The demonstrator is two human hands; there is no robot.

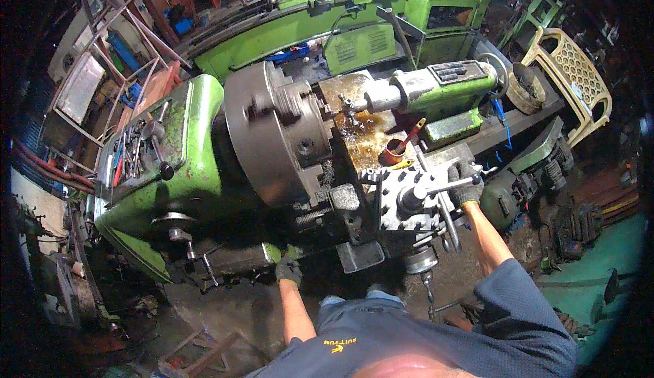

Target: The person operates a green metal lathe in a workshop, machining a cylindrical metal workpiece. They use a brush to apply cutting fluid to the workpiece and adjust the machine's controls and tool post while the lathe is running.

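Note:
A green lathe (204,126) stands before me with a large, blurred steel chuck (269,139). My left hand (289,270), in a dark glove, is low at the lathe's front, beside a green part. Its fingers look curled, but what they hold is hidden. At the right of the square tool post (409,204), my gloved right hand (466,183) is closed around the outer end of a metal lever (439,187). A bolted tool block (344,197) sits close to the chuck. Behind the tool post, a red-brown cup (394,153) holds a brush (414,130).
The tailstock (449,92) stands at the far right of the bed, near a round bin (526,88) and a beige plastic chair (569,78). Hand tools lie on the headstock tray (139,146). Another green machine (300,34) stands behind. Wet brown fluid covers a plate (361,129).

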